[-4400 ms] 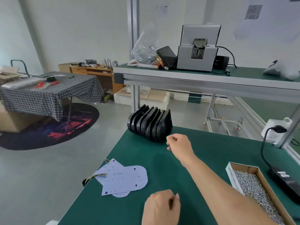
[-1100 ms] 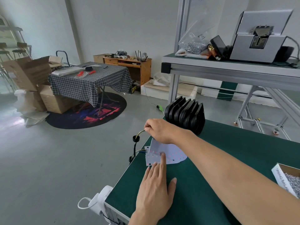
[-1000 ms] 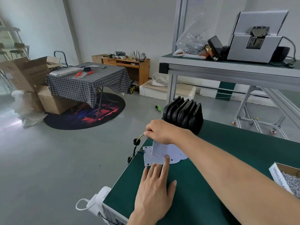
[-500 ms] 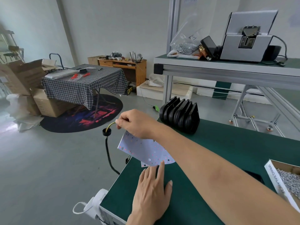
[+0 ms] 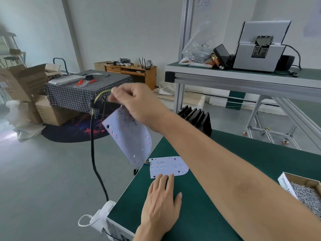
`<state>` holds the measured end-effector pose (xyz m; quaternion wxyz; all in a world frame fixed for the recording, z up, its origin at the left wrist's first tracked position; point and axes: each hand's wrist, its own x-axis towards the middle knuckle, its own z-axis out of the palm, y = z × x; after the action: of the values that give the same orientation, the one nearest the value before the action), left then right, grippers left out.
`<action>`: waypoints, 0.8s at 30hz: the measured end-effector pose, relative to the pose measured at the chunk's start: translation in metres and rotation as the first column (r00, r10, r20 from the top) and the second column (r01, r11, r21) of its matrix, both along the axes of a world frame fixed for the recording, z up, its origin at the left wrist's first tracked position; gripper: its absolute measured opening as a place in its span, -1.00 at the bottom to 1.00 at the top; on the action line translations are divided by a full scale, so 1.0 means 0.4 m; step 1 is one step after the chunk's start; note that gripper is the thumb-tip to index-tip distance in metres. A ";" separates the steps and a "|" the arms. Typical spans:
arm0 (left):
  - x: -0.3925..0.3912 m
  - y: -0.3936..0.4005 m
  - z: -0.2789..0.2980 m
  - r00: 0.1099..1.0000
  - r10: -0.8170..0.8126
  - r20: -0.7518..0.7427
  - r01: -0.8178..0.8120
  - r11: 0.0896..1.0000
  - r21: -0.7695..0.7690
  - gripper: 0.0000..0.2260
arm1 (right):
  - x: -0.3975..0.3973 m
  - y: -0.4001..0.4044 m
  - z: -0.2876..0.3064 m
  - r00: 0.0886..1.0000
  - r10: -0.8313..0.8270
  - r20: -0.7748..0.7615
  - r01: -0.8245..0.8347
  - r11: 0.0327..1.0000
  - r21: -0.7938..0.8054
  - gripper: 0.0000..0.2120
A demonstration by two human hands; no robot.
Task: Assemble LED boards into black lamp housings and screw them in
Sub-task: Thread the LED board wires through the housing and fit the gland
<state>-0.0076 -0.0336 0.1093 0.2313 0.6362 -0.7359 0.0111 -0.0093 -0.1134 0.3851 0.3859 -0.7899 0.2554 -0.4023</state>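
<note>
My right hand (image 5: 137,103) pinches the top edge of a white LED board (image 5: 129,136) and holds it up in the air, left of the bench edge. A black cable (image 5: 94,153) with yellow wires hangs down from that board. A second LED board (image 5: 167,166) lies flat on the green bench. My left hand (image 5: 161,199) lies flat on the mat with straight fingers, fingertips touching this board's near edge. A row of black lamp housings (image 5: 196,119) stands at the bench's far left corner, partly hidden behind my right forearm.
A cardboard box of silver screws (image 5: 305,192) sits at the right edge. The upper shelf (image 5: 243,75) carries a grey screw feeder (image 5: 260,47) and a bag of screws (image 5: 197,49). A white plug block (image 5: 102,213) hangs off the bench's near corner. Open floor lies left.
My right hand has lifted one LED board off the stack and raised it up and left, its cable swinging free. My left hand stays flat, holding down the board left on the mat.
</note>
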 end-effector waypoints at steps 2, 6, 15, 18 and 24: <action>0.001 0.006 0.013 0.998 0.006 -0.068 -0.009 0.999 -0.047 -0.48 | -0.016 0.013 0.049 0.992 -0.066 0.112 0.066 0.998 0.004 -0.69; 0.019 0.041 0.048 0.872 -0.014 -0.489 -0.235 0.865 -0.443 -0.82 | -0.083 0.061 0.166 0.948 -0.107 0.299 0.101 0.994 0.036 -0.68; 0.181 0.029 0.176 0.614 0.486 -0.622 -0.565 0.821 0.084 -0.33 | -0.295 0.168 0.297 0.848 0.126 0.514 -0.166 0.986 0.032 -0.76; 0.225 0.026 0.158 0.657 0.547 -0.519 -0.589 0.802 0.100 -0.79 | -0.359 0.174 0.303 0.794 0.126 0.595 -0.195 0.979 0.052 -0.80; 0.384 0.062 0.174 0.542 0.673 -0.503 -0.686 0.700 0.198 -0.65 | -0.541 0.155 0.272 0.733 0.064 0.677 -0.201 0.972 0.125 -0.78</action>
<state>0.1462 -0.0086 0.1787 0.4131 0.8440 -0.3346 -0.0714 -0.2257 -0.0516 0.4940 0.5531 -0.5687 0.0800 -0.6036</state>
